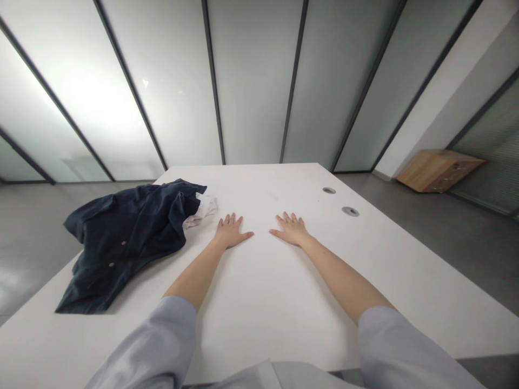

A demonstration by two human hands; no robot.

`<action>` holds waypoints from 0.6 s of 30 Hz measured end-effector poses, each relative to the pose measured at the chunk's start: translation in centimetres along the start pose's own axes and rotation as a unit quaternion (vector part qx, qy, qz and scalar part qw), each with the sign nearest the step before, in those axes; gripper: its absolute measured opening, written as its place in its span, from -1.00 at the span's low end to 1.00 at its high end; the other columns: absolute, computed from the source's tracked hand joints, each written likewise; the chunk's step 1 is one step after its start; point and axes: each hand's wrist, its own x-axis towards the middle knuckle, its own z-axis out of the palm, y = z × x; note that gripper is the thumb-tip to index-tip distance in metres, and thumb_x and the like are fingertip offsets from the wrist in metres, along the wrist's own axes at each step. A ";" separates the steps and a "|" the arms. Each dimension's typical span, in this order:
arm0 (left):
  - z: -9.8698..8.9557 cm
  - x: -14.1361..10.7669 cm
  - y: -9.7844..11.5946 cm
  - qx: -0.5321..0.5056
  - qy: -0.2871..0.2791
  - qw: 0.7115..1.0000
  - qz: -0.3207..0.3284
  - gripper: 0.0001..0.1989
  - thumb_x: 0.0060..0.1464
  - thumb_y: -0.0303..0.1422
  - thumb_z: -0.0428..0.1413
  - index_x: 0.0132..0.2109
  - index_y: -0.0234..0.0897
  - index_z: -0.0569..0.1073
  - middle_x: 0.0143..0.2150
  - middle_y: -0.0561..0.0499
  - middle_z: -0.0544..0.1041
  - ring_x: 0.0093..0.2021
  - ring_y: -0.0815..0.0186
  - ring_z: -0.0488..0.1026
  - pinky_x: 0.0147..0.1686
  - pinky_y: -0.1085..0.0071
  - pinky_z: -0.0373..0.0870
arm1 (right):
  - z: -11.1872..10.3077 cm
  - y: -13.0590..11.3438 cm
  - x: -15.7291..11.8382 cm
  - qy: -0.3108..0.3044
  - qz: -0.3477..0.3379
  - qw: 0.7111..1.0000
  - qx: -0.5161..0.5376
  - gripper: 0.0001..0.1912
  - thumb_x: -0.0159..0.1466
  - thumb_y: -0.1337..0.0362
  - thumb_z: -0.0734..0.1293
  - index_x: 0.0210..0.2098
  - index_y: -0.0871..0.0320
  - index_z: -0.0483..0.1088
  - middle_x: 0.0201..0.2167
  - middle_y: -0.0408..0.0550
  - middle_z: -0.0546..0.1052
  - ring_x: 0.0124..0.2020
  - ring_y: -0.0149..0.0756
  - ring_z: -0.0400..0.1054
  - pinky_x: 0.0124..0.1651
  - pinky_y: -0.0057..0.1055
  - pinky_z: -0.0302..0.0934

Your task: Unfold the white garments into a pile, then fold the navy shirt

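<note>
Both palms face down on the white table [263, 302]. My left hand [232, 230] lies flat with its fingers spread, and nothing is in it. Across from it, my right hand [291, 228] rests the same way, fingers apart and holding nothing. To the left of my left hand lies a crumpled dark navy garment [133, 232] with a few light buttons, partly hanging over the table's left edge. A white cloth [205, 209] sticks out from under its right side, close to my left hand; most of it is hidden.
Two round cable grommets, one farther [329, 190] and one nearer [350, 211], sit in the tabletop at right. Behind the table stands a frosted glass partition [251, 81] with dark frames. A wooden drawer cabinet [438, 170] stands on the grey floor at right.
</note>
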 end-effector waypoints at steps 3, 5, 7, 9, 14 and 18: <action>0.0 0.0 0.0 -0.002 0.001 1.000 0.000 -0.02 0.01 0.31 -0.26 0.38 -0.26 0.00 0.43 -0.25 -0.14 0.39 -0.11 -0.18 0.28 -0.02 -0.18 | 0.0 -0.1 0.0 0.001 0.001 1.000 0.001 -0.06 0.17 -0.39 -0.01 0.37 0.03 -0.07 0.40 0.11 -0.14 0.36 0.24 -0.29 0.28 0.17 -0.33; 0.1 0.1 0.0 -0.003 0.001 1.000 -0.001 -0.02 0.01 0.31 -0.26 0.39 -0.26 0.00 0.43 -0.25 -0.14 0.39 -0.11 -0.18 0.28 -0.02 -0.18 | -0.1 -0.1 -0.1 0.001 0.002 1.000 0.003 -0.06 0.17 -0.39 -0.01 0.37 0.03 -0.07 0.40 0.11 -0.15 0.36 0.24 -0.29 0.28 0.17 -0.33; 0.3 0.1 -0.1 -0.003 0.005 1.000 -0.001 -0.02 0.01 0.31 -0.26 0.39 -0.25 0.00 0.43 -0.25 -0.13 0.39 -0.11 -0.18 0.28 -0.03 -0.18 | -0.1 -0.1 -0.1 -0.001 0.001 1.000 0.005 -0.06 0.17 -0.39 -0.01 0.37 0.03 -0.07 0.41 0.11 -0.15 0.36 0.24 -0.30 0.28 0.17 -0.33; 0.4 0.2 -0.2 -0.001 0.007 1.000 0.000 -0.02 0.00 0.31 -0.26 0.39 -0.24 0.00 0.43 -0.24 -0.12 0.39 -0.11 -0.17 0.28 -0.03 -0.18 | -0.1 -0.1 -0.1 -0.001 0.000 1.000 0.005 -0.05 0.17 -0.39 -0.01 0.37 0.03 -0.07 0.40 0.12 -0.15 0.36 0.25 -0.29 0.27 0.17 -0.33; 0.2 0.2 -0.1 -0.002 0.002 1.000 -0.002 -0.01 -0.01 0.32 -0.27 0.39 -0.26 -0.01 0.43 -0.24 -0.14 0.39 -0.11 -0.18 0.28 -0.03 -0.19 | -0.1 0.0 -0.1 0.001 -0.001 1.000 0.002 -0.05 0.17 -0.39 -0.02 0.37 0.03 -0.07 0.40 0.11 -0.14 0.36 0.25 -0.28 0.27 0.17 -0.32; 0.1 0.0 0.0 -0.003 -0.001 1.000 -0.002 -0.01 0.00 0.32 -0.29 0.39 -0.27 -0.01 0.43 -0.25 -0.14 0.39 -0.10 -0.19 0.28 -0.03 -0.18 | 0.0 0.0 0.0 0.004 -0.002 1.000 -0.002 -0.05 0.17 -0.40 -0.03 0.37 0.02 -0.07 0.40 0.11 -0.13 0.36 0.25 -0.28 0.27 0.17 -0.32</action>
